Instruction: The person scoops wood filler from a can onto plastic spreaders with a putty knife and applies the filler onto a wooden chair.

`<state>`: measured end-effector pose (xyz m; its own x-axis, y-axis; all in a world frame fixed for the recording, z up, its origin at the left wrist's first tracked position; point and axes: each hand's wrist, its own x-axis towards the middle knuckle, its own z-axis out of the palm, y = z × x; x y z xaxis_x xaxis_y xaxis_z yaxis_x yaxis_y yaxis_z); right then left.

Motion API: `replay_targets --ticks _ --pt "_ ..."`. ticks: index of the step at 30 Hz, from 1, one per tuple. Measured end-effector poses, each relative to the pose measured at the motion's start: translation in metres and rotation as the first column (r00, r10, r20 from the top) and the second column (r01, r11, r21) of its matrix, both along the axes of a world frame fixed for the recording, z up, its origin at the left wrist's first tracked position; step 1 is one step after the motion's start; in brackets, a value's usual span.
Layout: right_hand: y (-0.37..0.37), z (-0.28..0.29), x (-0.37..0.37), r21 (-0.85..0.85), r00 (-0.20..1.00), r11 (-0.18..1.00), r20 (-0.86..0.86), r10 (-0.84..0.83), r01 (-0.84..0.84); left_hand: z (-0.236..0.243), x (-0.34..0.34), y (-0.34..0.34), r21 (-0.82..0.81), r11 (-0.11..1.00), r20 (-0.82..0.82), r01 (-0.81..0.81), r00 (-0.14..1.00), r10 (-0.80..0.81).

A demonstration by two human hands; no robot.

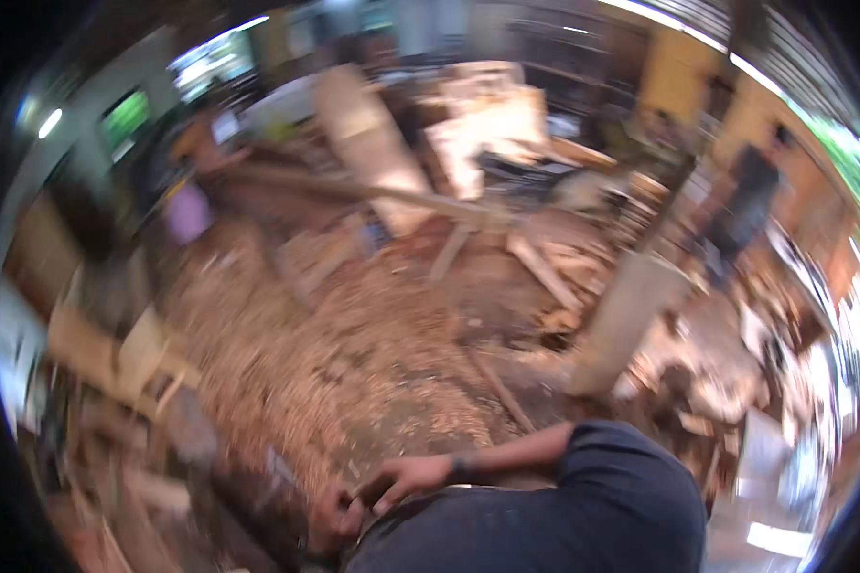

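My right hand [403, 483] comes in from the right at the lower edge, with a dark band [462, 468] on its wrist. Its fingers curl down toward my left hand [334, 520], and the two meet close in front of my dark shirt [506, 525]. The left fingers look bent as well. Between the hands there may be something small, but blur and the fingers hide what it is.
Wood shavings [334, 353] cover the floor ahead. A long beam [354, 188] crosses beyond them, near a leaning board [377, 143]. An upright wooden post [626, 320] stands to the right. Wooden pieces [115, 363] crowd the left. Another person [743, 205] stands far right.
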<state>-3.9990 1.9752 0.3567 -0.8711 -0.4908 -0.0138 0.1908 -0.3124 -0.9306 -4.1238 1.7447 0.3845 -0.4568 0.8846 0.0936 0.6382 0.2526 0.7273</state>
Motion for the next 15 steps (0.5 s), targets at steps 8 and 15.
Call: replay_targets --ticks 8,15 --pt "0.020 0.018 -0.147 0.003 0.985 0.999 0.169 0.045 -0.047 -0.001 -0.141 -0.002 0.268 0.957 0.035 -0.110 0.994 0.104" --pt "0.019 -0.005 -0.312 0.015 0.987 1.000 0.162 0.000 -0.002 -0.032 -0.314 0.025 0.223 0.974 -0.387 0.047 0.921 0.044"
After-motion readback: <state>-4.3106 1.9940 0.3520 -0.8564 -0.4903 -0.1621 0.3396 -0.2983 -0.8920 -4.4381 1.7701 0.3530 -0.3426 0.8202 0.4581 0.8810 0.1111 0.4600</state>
